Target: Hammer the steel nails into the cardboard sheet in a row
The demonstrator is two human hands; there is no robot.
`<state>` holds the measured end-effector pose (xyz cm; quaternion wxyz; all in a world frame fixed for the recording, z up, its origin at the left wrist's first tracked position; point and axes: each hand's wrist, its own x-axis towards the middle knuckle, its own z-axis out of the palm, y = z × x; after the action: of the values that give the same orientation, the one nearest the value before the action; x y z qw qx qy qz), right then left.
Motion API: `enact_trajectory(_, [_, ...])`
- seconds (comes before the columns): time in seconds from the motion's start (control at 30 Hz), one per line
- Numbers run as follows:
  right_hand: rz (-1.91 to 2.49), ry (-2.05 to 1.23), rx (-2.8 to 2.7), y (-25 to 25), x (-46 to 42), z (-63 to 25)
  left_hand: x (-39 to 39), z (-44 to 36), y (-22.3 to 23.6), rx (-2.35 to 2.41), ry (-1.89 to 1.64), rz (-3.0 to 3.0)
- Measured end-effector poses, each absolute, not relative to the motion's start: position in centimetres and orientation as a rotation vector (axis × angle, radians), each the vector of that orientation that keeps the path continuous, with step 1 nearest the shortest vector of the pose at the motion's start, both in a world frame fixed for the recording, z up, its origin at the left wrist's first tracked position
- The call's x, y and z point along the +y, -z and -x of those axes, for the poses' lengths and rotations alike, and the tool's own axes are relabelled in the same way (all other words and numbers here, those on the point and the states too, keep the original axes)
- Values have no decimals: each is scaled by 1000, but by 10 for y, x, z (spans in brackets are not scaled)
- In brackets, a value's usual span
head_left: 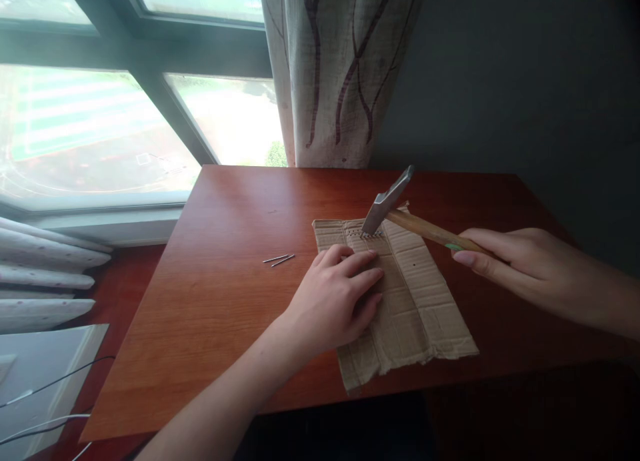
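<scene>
My right hand (520, 264) is wrapped round the wooden handle of a hammer (425, 229). The hammer's metal head slants down to the far part of a brown corrugated cardboard piece (420, 314), at a cluster of small dark holes or nail heads (354, 233); which they are, I cannot tell. Resting on the cardboard's left side, my left hand (345, 287) has its fingers spread and holds nothing visible, just nearer than the hammer head. A few loose nails (280, 259) lie on the table to the left of that hand.
Beneath everything is a reddish-brown wooden table (225, 301), its near edge just past the cardboard. A patterned curtain (345, 67) hangs behind it, beside a window (80, 127). Cables (55, 417) run at the lower left.
</scene>
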<state>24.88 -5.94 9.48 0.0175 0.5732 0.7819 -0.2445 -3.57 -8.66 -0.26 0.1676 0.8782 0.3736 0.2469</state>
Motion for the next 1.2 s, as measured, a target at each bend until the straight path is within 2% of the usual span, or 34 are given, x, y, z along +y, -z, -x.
enact_trajectory(0.3, [-1758,829,2434,-86,-58,-247,-86,36,4,1057,-700,-2493])
enact_trajectory(0.53, [-1817,732,2481,-91,-61,-244,-86,36,3,1057,-698,-2489])
enact_trajectory(1.2, [-1742,739,2524,-81,-61,-242,-86,36,3,1054,-718,-2496])
